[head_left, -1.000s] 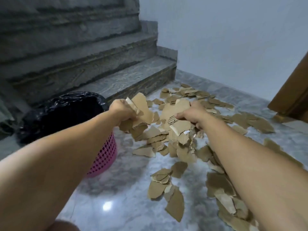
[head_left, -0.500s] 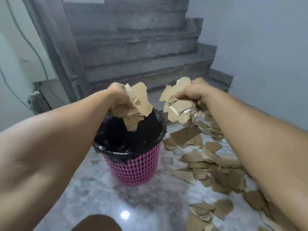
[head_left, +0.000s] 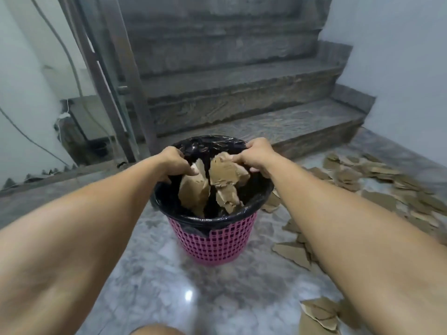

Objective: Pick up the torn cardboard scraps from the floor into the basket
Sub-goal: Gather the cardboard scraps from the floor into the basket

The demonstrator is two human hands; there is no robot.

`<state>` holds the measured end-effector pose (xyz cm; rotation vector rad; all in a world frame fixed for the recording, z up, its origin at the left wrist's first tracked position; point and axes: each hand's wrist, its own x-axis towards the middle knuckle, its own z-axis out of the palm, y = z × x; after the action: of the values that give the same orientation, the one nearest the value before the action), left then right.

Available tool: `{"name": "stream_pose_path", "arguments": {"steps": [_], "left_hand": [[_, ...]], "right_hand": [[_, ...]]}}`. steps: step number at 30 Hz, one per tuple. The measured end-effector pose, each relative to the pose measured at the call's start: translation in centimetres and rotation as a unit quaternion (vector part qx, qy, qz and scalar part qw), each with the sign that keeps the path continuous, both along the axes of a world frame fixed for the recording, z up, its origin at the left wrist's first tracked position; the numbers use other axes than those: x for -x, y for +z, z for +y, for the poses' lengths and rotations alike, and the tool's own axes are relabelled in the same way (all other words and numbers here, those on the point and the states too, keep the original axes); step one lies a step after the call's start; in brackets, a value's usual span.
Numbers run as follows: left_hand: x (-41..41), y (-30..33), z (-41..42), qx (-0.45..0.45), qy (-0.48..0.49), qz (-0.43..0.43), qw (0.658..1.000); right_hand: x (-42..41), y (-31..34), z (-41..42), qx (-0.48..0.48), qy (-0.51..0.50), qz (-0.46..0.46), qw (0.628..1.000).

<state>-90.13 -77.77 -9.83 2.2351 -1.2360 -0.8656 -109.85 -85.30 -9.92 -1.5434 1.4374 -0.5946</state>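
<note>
Both hands, left hand (head_left: 174, 163) and right hand (head_left: 257, 155), now over basket (head_left: 212, 240), each still clutching scraps (head_left: 193, 189); release next, floor scraps (head_left: 387, 184) remain.

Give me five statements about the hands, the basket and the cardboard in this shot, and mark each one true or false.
1. Both hands hold cardboard over the basket. True: the left hand and the right hand each grip scraps above the pink basket.
2. The basket is lined with a black bag. True: the black bag folds over its rim.
3. The floor is cleared of cardboard. False: floor scraps lie to the right of the basket.
4. The basket stands on the stairs. False: it stands on the marble floor, in front of the stairs.
5. The basket is blue. False: it is pink.
</note>
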Motion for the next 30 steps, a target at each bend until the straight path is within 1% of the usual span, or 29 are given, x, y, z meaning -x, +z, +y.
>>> {"name": "stream_pose_path", "arguments": {"steps": [2, 3, 5, 7, 10, 13, 17, 21, 24, 27, 28, 30], "left_hand": [[0.8, -0.8, 0.3, -0.014, -0.006, -0.016, 1.000], [1.3, -0.8, 0.5, -0.011, -0.008, -0.023, 1.000], [2.4, -0.5, 0.6, 0.011, -0.011, -0.039, 0.999], [4.2, 0.3, 0.7, 0.035, -0.015, -0.043, 0.998], [8.1, 1.8, 0.8, 0.077, -0.027, -0.020, 0.996], [13.0, 2.5, 0.7, 0.100, -0.068, -0.022, 0.992], [20.5, 1.7, 0.8, 0.059, -0.170, -0.041, 0.983], [27.8, -1.9, 1.8, -0.021, -0.276, -0.068, 0.958], [32.0, -6.8, 2.9, -0.085, -0.340, -0.089, 0.932], [35.0, -12.4, 4.5, -0.130, -0.388, -0.120, 0.904], [35.7, -14.0, 4.9, -0.137, -0.405, -0.141, 0.893], [36.9, -17.8, 6.1, -0.147, -0.454, -0.190, 0.858]], "right_hand": [[1.2, -1.2, 0.0, 0.023, -0.028, -0.002, 0.999], [1.9, -1.6, -0.1, 0.029, -0.049, -0.019, 0.998], [3.5, -1.5, -0.1, 0.026, -0.089, -0.067, 0.993], [6.1, -0.9, 0.7, 0.020, -0.102, -0.088, 0.991], [11.0, -0.1, 2.4, -0.001, -0.090, -0.073, 0.993], [16.5, -0.2, 4.6, -0.034, -0.060, -0.028, 0.997], [24.0, -1.1, 8.0, -0.075, -0.049, 0.030, 0.996], [31.4, -4.1, 11.0, -0.113, -0.088, 0.076, 0.987], [35.6, -7.8, 13.9, -0.156, -0.114, 0.109, 0.975], [38.7, -11.9, 17.2, -0.212, -0.110, 0.142, 0.961], [39.3, -13.0, 18.2, -0.226, -0.100, 0.159, 0.956], [40.4, -16.0, 20.5, -0.243, -0.086, 0.199, 0.946]]}}
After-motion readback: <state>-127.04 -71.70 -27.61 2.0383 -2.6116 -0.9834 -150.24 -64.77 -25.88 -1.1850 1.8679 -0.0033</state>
